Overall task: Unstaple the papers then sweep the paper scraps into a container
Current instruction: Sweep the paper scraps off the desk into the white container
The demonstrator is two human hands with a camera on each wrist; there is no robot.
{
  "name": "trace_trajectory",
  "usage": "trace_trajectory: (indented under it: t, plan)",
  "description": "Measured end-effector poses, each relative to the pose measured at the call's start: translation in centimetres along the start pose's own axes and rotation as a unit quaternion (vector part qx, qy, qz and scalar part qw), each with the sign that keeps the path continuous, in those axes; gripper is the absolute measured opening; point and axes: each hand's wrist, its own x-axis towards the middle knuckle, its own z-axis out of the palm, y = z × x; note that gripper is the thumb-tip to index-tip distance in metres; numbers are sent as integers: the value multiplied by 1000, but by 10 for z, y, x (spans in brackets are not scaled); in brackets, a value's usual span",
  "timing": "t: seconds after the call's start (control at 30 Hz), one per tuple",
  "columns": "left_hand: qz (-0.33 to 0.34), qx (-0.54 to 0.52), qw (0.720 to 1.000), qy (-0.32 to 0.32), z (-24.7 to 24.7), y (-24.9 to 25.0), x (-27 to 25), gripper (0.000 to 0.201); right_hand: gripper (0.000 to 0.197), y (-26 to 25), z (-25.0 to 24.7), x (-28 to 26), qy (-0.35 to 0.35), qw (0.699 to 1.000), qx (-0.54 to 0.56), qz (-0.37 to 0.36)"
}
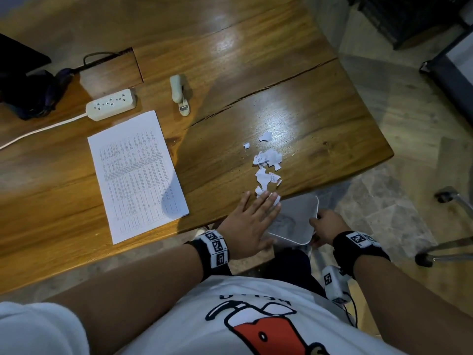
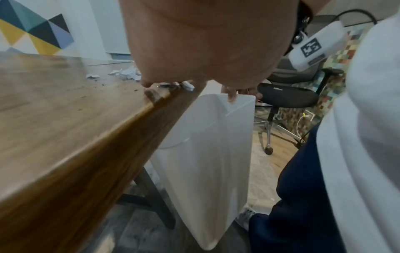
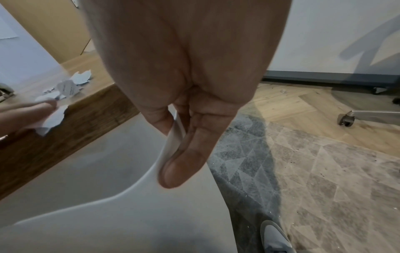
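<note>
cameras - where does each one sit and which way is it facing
Head: on the head, looking down at the table, scraps, both forearms and shirt.
Left wrist: under the left hand, looking along the table edge at the bin.
Right wrist: under the right hand, looking down at its grip on the bin rim.
All share bin and scraps.

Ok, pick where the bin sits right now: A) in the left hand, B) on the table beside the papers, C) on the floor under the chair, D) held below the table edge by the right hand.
D: the right hand grips the rim of the bin just below the table edge, while the left hand lies flat on the scraps.
</note>
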Motion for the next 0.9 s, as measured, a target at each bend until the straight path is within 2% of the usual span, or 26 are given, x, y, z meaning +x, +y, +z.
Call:
trace_trajectory:
  t: [0.1,0.23,0.3,0.47,0.6,0.77,0.9]
  plan:
    - [-6,-6,1000,19,-12,-6,4,86,33,-13,-6,-10,17,1000,4,-13]
    - [-90,-36,995,25,-32,-26,25,90,29,-24,-9,-20,9,1000,-2,-21]
    - [-108,-42,993,16,-31,-32,28,92,28,-27,-10,-21,7,1000,-7,-23]
    - [-5,-24,999,-28,-11,-9,4,91,27,-28,-10,-20,13,1000,-12,-22]
    - [2,-42,999,-8,-8,8,-4,87,29,-26,-9,-16,12,1000,-17,-23]
    - [-61,-62,996,28,-35,-19,33,88,28,-28,-9,-16,9,999,-19,-24]
    - [-126,-57,990,15,-46,-41,58,95,31,-29,-9,-16,5,999,-26,-23]
